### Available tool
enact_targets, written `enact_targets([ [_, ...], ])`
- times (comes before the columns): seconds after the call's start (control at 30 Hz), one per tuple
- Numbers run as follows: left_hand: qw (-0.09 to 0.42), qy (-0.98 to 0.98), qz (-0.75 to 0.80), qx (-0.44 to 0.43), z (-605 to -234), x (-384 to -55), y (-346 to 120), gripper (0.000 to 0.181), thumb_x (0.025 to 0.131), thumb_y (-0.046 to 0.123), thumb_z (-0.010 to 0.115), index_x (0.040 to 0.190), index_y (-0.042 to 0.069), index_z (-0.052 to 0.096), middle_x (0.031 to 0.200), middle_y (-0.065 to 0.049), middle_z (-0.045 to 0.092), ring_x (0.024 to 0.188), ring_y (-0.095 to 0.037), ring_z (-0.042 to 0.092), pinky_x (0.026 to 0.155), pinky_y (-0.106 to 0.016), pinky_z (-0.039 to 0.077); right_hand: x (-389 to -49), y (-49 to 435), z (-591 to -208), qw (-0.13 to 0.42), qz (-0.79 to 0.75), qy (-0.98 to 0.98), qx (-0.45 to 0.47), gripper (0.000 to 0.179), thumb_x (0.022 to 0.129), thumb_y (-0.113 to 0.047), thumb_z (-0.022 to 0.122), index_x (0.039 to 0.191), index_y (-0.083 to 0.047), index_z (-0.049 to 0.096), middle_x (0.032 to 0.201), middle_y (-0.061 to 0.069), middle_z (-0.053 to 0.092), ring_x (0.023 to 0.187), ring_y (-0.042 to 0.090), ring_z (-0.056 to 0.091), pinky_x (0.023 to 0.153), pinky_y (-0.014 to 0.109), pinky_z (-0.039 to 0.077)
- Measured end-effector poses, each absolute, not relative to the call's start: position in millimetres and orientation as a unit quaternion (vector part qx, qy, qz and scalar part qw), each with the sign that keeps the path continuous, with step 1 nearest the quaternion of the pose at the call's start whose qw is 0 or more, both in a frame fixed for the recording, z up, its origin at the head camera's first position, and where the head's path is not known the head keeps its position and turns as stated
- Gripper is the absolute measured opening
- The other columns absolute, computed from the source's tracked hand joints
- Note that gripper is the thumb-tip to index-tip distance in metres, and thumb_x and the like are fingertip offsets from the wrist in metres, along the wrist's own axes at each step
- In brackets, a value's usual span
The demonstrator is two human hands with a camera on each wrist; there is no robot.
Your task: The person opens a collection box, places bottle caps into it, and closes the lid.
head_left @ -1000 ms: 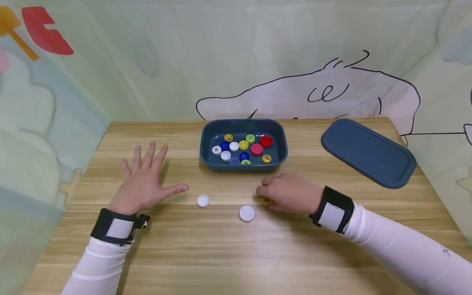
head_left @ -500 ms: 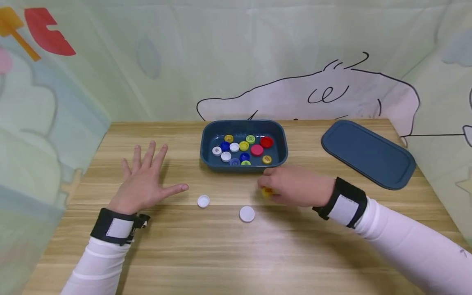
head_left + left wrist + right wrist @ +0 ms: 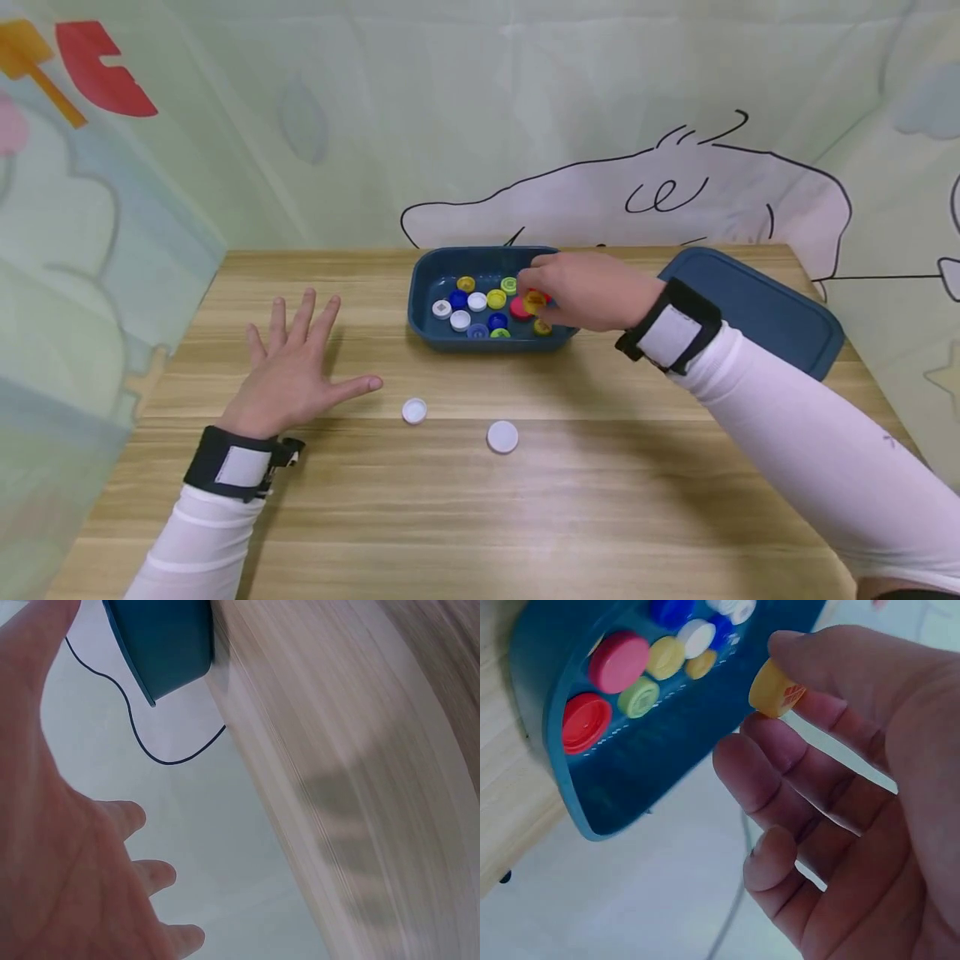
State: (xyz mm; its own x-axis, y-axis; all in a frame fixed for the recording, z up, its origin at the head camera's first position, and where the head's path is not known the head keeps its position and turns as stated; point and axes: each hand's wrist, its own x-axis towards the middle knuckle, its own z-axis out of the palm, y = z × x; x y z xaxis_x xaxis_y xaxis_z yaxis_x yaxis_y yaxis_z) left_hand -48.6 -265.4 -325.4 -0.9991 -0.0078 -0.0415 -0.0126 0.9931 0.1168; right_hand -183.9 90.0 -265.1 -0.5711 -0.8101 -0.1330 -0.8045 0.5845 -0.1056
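My right hand [image 3: 588, 292] pinches a yellow bottle cap [image 3: 772, 690] between thumb and fingers, over the right end of a dark blue box [image 3: 495, 343]. In the box lie several caps, among them a red one [image 3: 586, 722], a pink one [image 3: 619, 662] and a white one [image 3: 460, 320]. My left hand [image 3: 288, 375] has its fingers spread above the left of the table and holds nothing. Closest to its thumb is a small white cap [image 3: 414, 411] on the table. A larger white cap [image 3: 502, 437] lies further right.
A dark blue lid [image 3: 757, 308] lies flat at the back right of the wooden table [image 3: 420, 517], partly behind my right forearm. Behind the table hangs a printed curtain [image 3: 337, 125], which also runs down both sides.
My right hand has picked the yellow cap up from the table and carried it away from me, up over the box. The left hand stays where it was.
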Motion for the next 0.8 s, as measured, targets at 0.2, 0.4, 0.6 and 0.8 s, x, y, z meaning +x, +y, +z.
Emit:
enact_targets([
  [0.2, 0.020, 0.998, 0.059, -0.006, -326.6, -47.1, -265.7, 0.117, 0.062, 0.090, 0.043, 0.151, 0.029, 0.000, 0.158, -0.006, -0.012, 0.141, -0.043, -0.018, 0.099, -0.077, -0.008, -204.1, 73.9, -285.2, 0.118, 0.019, 0.887, -0.446, 0.032, 0.083, -0.027, 0.072, 0.113, -0.020, 0.065, 0.108, 0.001, 0.064, 0.092, 0.017, 0.059, 0.084, 0.037, 0.054],
  [0.4, 0.022, 0.998, 0.054, -0.009, -325.2, -46.2, -266.4, 0.117, 0.062, 0.091, 0.042, 0.151, 0.028, 0.000, 0.158, -0.006, -0.012, 0.141, -0.042, -0.018, 0.099, -0.077, -0.006, -209.4, 66.2, -298.8, 0.172, 0.023, 0.882, -0.439, 0.037, 0.083, -0.022, 0.072, 0.119, -0.021, 0.062, 0.115, 0.003, 0.064, 0.099, 0.020, 0.058, 0.092, 0.044, 0.050],
  [0.6, 0.025, 0.998, 0.049, -0.012, -324.7, -46.4, -267.3, 0.118, 0.061, 0.091, 0.041, 0.151, 0.028, -0.001, 0.158, -0.007, -0.012, 0.141, -0.043, -0.017, 0.099, -0.077, -0.005, -207.2, 68.4, -292.7, 0.157, 0.025, 0.876, -0.456, 0.040, 0.084, -0.021, 0.070, 0.122, -0.019, 0.059, 0.117, 0.005, 0.063, 0.098, 0.018, 0.058, 0.090, 0.040, 0.052],
  [0.8, 0.022, 0.998, 0.052, -0.012, -324.1, -46.2, -269.0, 0.117, 0.062, 0.091, 0.042, 0.151, 0.028, -0.001, 0.158, -0.006, -0.012, 0.141, -0.044, -0.016, 0.098, -0.078, -0.005, -187.7, 71.8, -270.0, 0.108, 0.012, 0.878, -0.466, 0.049, 0.082, -0.033, 0.071, 0.127, -0.023, 0.056, 0.121, 0.003, 0.061, 0.102, 0.016, 0.058, 0.089, 0.037, 0.052],
])
